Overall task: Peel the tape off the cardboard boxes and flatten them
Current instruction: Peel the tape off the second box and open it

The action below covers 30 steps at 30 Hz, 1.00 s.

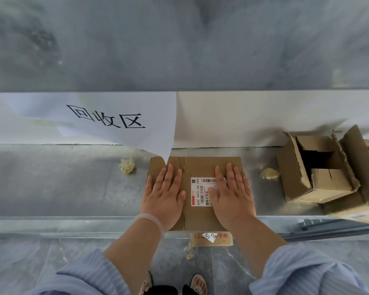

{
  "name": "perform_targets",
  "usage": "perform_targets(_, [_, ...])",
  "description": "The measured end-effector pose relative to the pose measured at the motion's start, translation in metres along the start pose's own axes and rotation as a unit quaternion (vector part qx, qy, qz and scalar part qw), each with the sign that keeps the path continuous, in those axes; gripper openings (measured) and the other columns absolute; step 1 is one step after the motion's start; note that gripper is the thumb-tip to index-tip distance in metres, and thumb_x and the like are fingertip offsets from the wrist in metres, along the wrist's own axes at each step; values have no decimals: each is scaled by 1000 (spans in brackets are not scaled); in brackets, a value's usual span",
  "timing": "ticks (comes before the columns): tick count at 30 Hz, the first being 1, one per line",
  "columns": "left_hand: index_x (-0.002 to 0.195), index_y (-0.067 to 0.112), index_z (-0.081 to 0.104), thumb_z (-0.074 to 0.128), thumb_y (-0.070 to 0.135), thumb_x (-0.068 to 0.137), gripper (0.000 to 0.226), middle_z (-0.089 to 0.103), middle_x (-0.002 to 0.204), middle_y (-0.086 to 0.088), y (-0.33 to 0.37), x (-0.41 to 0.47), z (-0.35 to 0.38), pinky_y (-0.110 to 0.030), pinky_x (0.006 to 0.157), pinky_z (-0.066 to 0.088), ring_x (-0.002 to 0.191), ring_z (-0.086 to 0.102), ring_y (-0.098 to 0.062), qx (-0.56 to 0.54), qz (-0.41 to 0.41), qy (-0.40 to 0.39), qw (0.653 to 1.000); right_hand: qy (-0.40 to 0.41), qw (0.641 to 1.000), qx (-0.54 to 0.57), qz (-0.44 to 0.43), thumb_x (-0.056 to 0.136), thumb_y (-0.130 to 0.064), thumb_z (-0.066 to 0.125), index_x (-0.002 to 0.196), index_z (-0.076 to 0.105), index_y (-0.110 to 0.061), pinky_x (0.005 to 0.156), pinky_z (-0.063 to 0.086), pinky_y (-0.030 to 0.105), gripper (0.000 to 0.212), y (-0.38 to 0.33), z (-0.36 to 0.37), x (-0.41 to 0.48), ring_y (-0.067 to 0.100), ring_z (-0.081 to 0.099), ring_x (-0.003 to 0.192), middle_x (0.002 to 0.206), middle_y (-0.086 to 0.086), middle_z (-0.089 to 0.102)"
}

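1. The left grip (164, 188) and the right grip (230, 188) are both lying open. Fingers are stretching straight toward the wall and palms are pressing flat, holding nothing.
2. The flattened cardboard box (200, 167) is lying directly beneath them at the near edge of the metal surface (73, 179). The left grip is bearing on its left half and the right grip on its right half, partly covering the shipping label (200, 192). It is looking roughly square from here, so I am not finding a clear long axis.
3. It is showing brown and creased, with a fold line running front to back beside the left grip and a torn notch at its far left corner. No tape is showing on its upper face.
4. The open cardboard boxes (307, 171) are standing well apart to the right with ragged flaps gaping. They are nearer the right grip, which I judge is the one likelier to reach for them.
5. One crumpled tape wad (127, 166) is lying to the left and another tape wad (269, 173) to the right, while a paper sign (115, 120) is drooping onto the box's far left corner.
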State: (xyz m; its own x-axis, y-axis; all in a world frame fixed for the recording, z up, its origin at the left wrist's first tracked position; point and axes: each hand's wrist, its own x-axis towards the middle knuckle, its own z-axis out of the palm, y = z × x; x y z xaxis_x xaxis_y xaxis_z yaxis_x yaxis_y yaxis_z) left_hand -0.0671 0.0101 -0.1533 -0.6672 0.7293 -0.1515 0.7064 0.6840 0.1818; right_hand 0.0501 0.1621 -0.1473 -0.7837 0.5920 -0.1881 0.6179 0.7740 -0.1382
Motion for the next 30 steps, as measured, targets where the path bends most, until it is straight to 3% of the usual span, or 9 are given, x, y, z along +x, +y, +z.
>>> perform_targets(4, [145, 29, -15, -11, 57, 84, 67, -13, 159, 6, -6, -6, 2, -38, 116, -13, 142, -17, -7, 9, 19, 24, 999, 13, 1000, -23, -2, 87, -66, 2, 152, -13, -26, 118, -12, 39, 78, 14, 1, -10, 19, -19, 147, 160, 4, -18])
perform_targets(15, [150, 24, -17, -18, 61, 75, 83, -23, 158, 0, -5, -4, 1, -37, 119, -12, 145, -20, -13, 28, -25, -20, 999, 4, 999, -38, -3, 82, -69, -6, 151, -17, -24, 117, -15, 41, 84, 24, 4, -9, 19, -22, 146, 159, 4, -21])
perform_targets(18, [151, 24, -14, -8, 64, 82, 80, -22, 158, 0, -10, -2, -4, -35, 118, -13, 145, -20, -12, 24, -12, -39, 999, -16, 999, -37, -4, 77, -70, -10, 150, -20, -22, 117, -15, 43, 88, 25, 3, -7, 19, -26, 144, 158, 4, -25])
perform_targets(21, [152, 28, -5, 15, 68, 89, 77, -18, 160, 1, -19, -10, -12, -35, 119, -8, 146, -16, -14, 3, -12, -44, 999, -30, 999, -10, 11, 83, -74, 6, 152, -17, -19, 118, -13, 45, 91, 27, -3, -12, 19, -24, 145, 159, 5, -22])
perform_targets(23, [152, 33, 2, 29, 69, 89, 78, -12, 160, 1, -21, -23, -16, -40, 119, 1, 147, -11, -20, -40, -76, -28, 996, -17, 998, 24, 49, 87, -74, 22, 153, -12, -21, 118, -13, 46, 92, 29, -5, -19, 23, -14, 148, 161, 6, -11])
perform_targets(26, [151, 36, 9, 41, 66, 88, 77, 1, 160, -4, -15, -40, -20, -44, 118, 7, 147, 0, -28, -88, -152, -22, 984, 0, 996, 54, 65, 86, -73, 31, 153, -4, -24, 118, -12, 46, 90, 30, -5, -33, 23, -7, 149, 162, 3, 0])
perform_targets(30, [143, 40, 34, 63, 53, 83, 68, 17, 153, 1, -15, -47, -25, -43, 118, 20, 141, 18, -26, -185, -158, 14, 970, 4, 992, 106, 61, 86, -67, 45, 153, 4, -26, 119, -10, 46, 88, 26, -10, -42, 19, -6, 149, 161, -1, 4])
